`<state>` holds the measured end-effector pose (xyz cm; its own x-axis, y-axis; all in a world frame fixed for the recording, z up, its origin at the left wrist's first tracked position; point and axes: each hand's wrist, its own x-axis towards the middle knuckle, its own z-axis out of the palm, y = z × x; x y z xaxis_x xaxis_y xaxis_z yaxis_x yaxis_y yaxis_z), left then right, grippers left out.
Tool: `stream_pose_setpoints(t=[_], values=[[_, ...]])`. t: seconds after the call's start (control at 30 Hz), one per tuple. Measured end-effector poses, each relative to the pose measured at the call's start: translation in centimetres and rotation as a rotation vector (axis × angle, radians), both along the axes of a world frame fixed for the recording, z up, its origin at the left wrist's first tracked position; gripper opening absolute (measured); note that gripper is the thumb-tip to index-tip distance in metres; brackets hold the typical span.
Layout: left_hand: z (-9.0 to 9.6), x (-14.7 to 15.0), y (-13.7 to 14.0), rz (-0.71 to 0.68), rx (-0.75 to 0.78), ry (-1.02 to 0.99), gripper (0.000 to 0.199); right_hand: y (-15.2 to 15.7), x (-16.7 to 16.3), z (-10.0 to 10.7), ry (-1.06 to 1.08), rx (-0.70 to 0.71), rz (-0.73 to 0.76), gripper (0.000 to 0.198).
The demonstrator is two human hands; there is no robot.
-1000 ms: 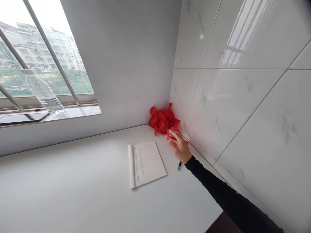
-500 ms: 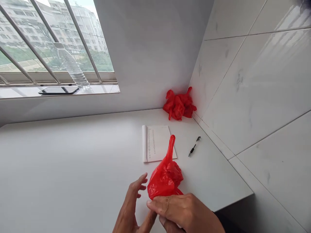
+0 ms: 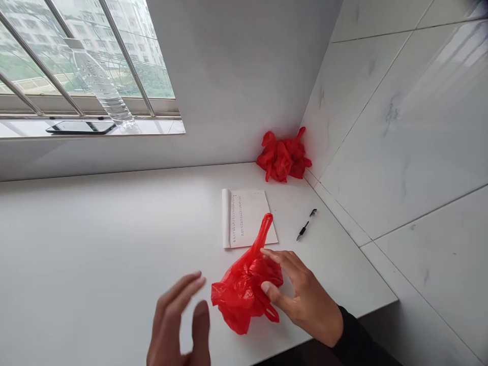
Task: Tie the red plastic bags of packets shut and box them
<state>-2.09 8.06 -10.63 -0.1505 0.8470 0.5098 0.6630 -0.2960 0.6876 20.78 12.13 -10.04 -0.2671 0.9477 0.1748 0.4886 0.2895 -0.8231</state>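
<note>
A crumpled red plastic bag (image 3: 240, 295) lies on the white table, one handle stretched up over the lower edge of the notepad (image 3: 249, 218). My right hand (image 3: 301, 290) is at the bag's right side, thumb and fingers apart; whether its fingertips touch the plastic is hard to tell. To the left of the bag, my left hand (image 3: 179, 315) hovers apart from it, fingers spread and holding nothing.
A second heap of red plastic bags (image 3: 284, 155) sits in the back corner against the tiled wall (image 3: 419, 127). A black-and-clear pen (image 3: 306, 225) lies right of the notepad. On the windowsill are a water bottle (image 3: 102, 86) and a dark-edged tablet (image 3: 80, 127).
Both hands have come away from the bag's lower end; the left moved left, the right moved up to the bag's right side. The bag has spread out lower. The view has shifted slightly.
</note>
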Motion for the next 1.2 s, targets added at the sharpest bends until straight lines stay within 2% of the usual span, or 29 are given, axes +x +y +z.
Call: stream_pose_setpoints(t=[0.07,0.13,0.2,0.27,0.37,0.57,0.63,0.73,0.8,0.87,0.93,1.03,1.1,1.2], values=[[0.1,1.1,-0.2,-0.136,0.143,0.225,0.043,0.1,-0.7,-0.4,-0.033,-0.029,0.018,0.047],[-0.3,1.7,0.2,-0.25,0.158,0.418,0.046,0.1,-1.3,-0.5,-0.035,-0.037,0.005,0.035],[-1.1,1.6,0.8,-0.255,0.152,0.488,0.038,0.1,-1.5,-0.5,-0.012,-0.056,-0.005,0.028],[-2.0,0.8,1.4,-0.227,0.158,0.464,0.028,0.2,-1.5,-0.4,0.019,-0.085,-0.003,0.027],[-2.4,-1.0,1.6,-0.203,0.153,0.425,0.025,0.2,-1.0,-0.6,0.056,-0.094,-0.028,0.025],[-1.3,-3.2,1.4,0.014,0.006,0.224,0.017,0.5,0.2,-0.5,0.223,-0.123,-0.233,0.022],[-1.0,-2.8,1.4,-0.024,-0.003,0.232,0.028,0.6,0.0,-0.3,0.207,-0.162,-0.201,0.024],[-1.0,-1.7,1.8,-0.203,0.038,0.369,0.045,0.6,-0.9,0.0,0.113,-0.195,-0.079,0.034],[-1.2,-1.2,2.2,-0.276,0.064,0.422,0.04,0.6,-1.4,0.0,0.066,-0.195,-0.017,0.037],[-1.3,-1.3,2.5,-0.278,0.098,0.413,0.031,0.6,-1.4,0.1,0.077,-0.176,-0.019,0.026],[-1.1,-1.9,2.6,-0.211,0.088,0.316,0.024,0.5,-0.9,0.3,0.141,-0.152,-0.086,0.017],[-0.2,-2.9,2.4,-0.06,-0.068,0.087,0.013,0.2,0.1,0.7,0.253,-0.174,-0.198,0.015],[0.5,-2.9,2.0,0.004,-0.166,0.012,0.017,-0.1,0.3,1.0,0.304,-0.198,-0.205,0.016],[1.5,-2.0,1.5,-0.015,-0.142,0.063,0.033,-0.7,-0.2,1.3,0.366,-0.226,-0.142,0.018]])
